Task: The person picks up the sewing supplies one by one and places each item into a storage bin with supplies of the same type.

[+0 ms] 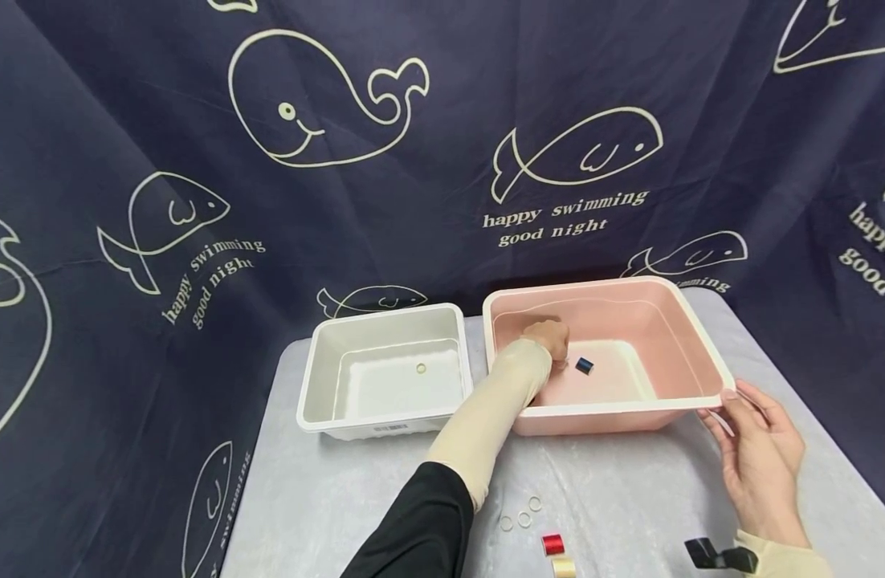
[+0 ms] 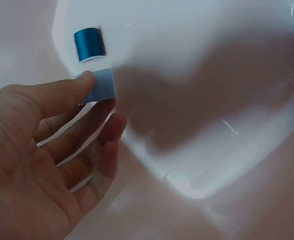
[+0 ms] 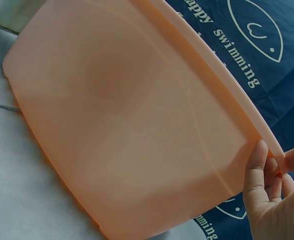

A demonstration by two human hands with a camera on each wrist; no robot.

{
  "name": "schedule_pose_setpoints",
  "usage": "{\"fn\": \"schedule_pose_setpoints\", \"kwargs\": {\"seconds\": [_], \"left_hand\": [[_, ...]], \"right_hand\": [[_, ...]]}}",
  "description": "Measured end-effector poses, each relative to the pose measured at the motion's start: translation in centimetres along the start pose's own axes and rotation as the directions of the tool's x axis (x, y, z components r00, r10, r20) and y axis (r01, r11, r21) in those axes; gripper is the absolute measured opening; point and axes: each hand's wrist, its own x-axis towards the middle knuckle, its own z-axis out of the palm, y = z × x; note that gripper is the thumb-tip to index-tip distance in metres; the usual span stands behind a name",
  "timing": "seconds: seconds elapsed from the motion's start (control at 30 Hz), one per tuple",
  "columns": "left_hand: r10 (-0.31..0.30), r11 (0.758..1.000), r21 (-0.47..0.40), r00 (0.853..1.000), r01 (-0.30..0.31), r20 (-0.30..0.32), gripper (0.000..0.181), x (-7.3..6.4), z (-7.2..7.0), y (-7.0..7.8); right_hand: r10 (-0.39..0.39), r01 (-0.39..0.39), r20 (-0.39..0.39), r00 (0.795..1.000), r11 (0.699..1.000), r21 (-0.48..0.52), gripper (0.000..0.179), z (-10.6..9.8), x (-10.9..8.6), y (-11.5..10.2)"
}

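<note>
Inside the pink basin, my left hand reaches down near the left wall. Its thumb and fingers pinch a pale blue-grey thread spool, partly hidden by the thumb. Close beside it, a dark blue thread spool lies on the basin's floor; it looks brighter blue in the left wrist view. My right hand grips the rim at the basin's front right corner, thumb on one side and fingers on the other. In the right wrist view that hand shows at the rim's edge, against the basin's outer wall.
A white basin stands to the left of the pink one, with a small ring inside. On the grey cloth in front lie several pale rings, a red thread spool and a yellow spool. A dark printed curtain hangs behind.
</note>
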Motion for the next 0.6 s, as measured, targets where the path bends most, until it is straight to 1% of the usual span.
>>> {"fn": "schedule_pose_setpoints", "kwargs": {"seconds": [0.1,0.17,0.2,0.37,0.43,0.53,0.6], "left_hand": [[0.016,0.999,0.038,1.000,-0.015,-0.023,0.016,0.0,0.0,-0.2],[0.013,0.998,0.059,1.000,-0.011,-0.024,0.015,0.4,0.4,-0.2],[0.009,0.998,0.065,1.000,-0.008,-0.023,0.015,0.7,0.6,-0.3],[-0.009,0.991,0.131,1.000,0.009,0.000,0.014,3.0,1.9,-0.4],[-0.006,0.990,0.140,1.000,0.005,0.006,0.015,3.6,2.1,-0.3],[0.002,0.990,0.142,1.000,-0.004,0.018,0.014,3.8,2.3,-0.2],[0.004,0.990,0.143,1.000,-0.007,0.019,0.013,3.5,2.2,-0.1]], "right_hand": [[-0.001,0.001,0.004,1.000,1.000,0.002,0.030,0.1,0.0,0.1],[-0.002,0.002,0.008,1.000,1.000,0.014,0.030,-0.1,0.0,0.3],[-0.005,0.004,0.011,1.000,1.000,0.020,0.030,-0.1,-0.1,0.4],[-0.024,0.023,0.008,1.000,0.999,0.042,0.031,-0.1,0.0,0.5],[-0.033,0.033,-0.001,0.999,0.999,0.044,0.032,-0.1,0.0,0.6],[-0.040,0.040,-0.009,0.999,0.998,0.045,0.032,-0.1,0.0,0.6],[-0.042,0.042,-0.007,0.999,0.998,0.048,0.032,-0.2,0.0,0.6]]}}
